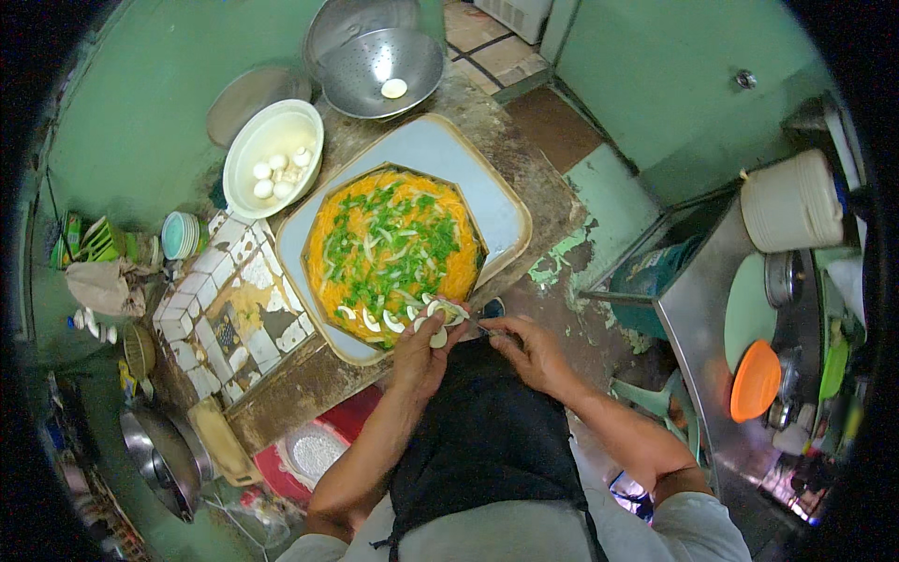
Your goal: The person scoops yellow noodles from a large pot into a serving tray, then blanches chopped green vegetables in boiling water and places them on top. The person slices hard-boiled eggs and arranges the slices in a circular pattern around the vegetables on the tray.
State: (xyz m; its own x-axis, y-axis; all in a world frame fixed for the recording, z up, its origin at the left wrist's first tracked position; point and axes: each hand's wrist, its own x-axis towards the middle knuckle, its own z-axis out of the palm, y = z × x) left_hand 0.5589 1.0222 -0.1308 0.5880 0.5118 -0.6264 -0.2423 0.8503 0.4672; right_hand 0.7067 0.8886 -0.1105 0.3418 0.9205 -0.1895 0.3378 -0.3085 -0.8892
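Note:
Over the near edge of an octagonal tray point(308, 265) my left hand point(419, 354) is closed on a sliced boiled egg point(437, 337). Close by on the right, my right hand point(526, 348) grips a small knife point(481, 328), whose blade is mostly hidden near the egg. Orange noodles point(449, 244) fill the tray, topped with chopped green leaves point(379, 225) and pale strips. Several white egg slices point(370, 321) lie in a row along the near side of the noodles. Beneath the octagonal tray is a larger pale blue tray point(501, 220) with a tan rim.
Back left stands a white basin point(239, 192) with several whole eggs point(278, 162) in it. A metal colander point(351, 75) at the back holds one white piece. Broken tiles point(201, 281) cover the counter at left. A metal table point(698, 318) at right bears an orange plate point(756, 379).

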